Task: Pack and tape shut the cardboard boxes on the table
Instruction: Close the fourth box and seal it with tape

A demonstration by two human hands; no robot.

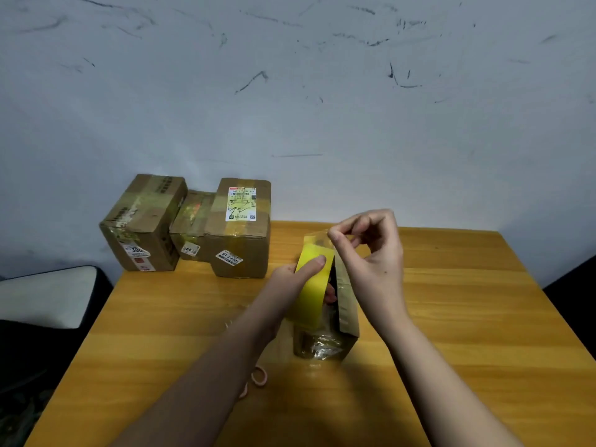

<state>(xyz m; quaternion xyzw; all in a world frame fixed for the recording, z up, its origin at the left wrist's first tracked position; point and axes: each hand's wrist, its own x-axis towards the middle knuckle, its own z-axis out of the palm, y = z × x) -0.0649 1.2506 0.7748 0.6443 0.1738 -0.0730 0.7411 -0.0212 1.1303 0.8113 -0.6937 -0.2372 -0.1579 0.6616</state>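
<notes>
Fingers of the left grip (301, 274) curl round a yellow tape roll (311, 287); the right grip (371, 250) pinches its loose tape end (317, 237) above a small cardboard box (346, 312) on the counter (467, 317).

three boxes (193, 227) far left on table (467, 301)

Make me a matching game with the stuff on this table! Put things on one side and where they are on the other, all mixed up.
Things
1. roll of yellow tape
2. loose end of the tape
3. three taped boxes
4. pink scissor handles

Places
A. at the table's far left corner, near the wall
B. pinched by the right hand
C. lying on the table, partly hidden beneath the left forearm
D. gripped by the left hand, over the small box

Pairs: 1-D, 2-B, 3-A, 4-C
</notes>
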